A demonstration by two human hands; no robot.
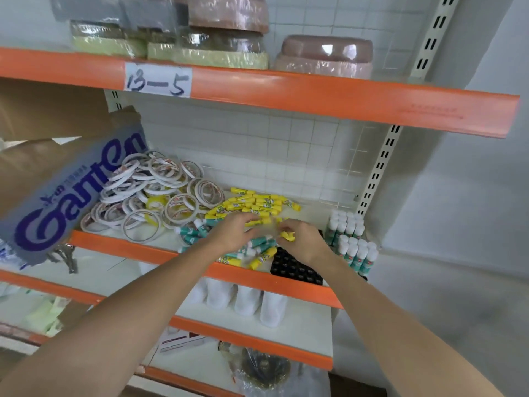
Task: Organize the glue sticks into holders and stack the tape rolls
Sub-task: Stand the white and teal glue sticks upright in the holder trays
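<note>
Loose yellow glue sticks (pixel 257 203) lie in a heap at the back of the middle shelf, with green-and-white glue sticks (pixel 193 233) scattered in front. My left hand (pixel 233 232) reaches over the pile, fingers curled on a yellow stick (pixel 262 222). My right hand (pixel 300 239) pinches a yellow glue stick (pixel 287 235) above a black holder tray (pixel 289 265). A filled holder of white-capped glue sticks (pixel 350 239) stands at the right. White tape rolls (pixel 154 190) lie in a loose pile at the left.
An orange shelf edge (pixel 160 255) runs in front of the work area. A cardboard box with a grey printed panel (pixel 65 190) leans at the left. Wrapped bundles (pixel 223 38) sit on the upper shelf. White containers (pixel 246 299) stand on the shelf below.
</note>
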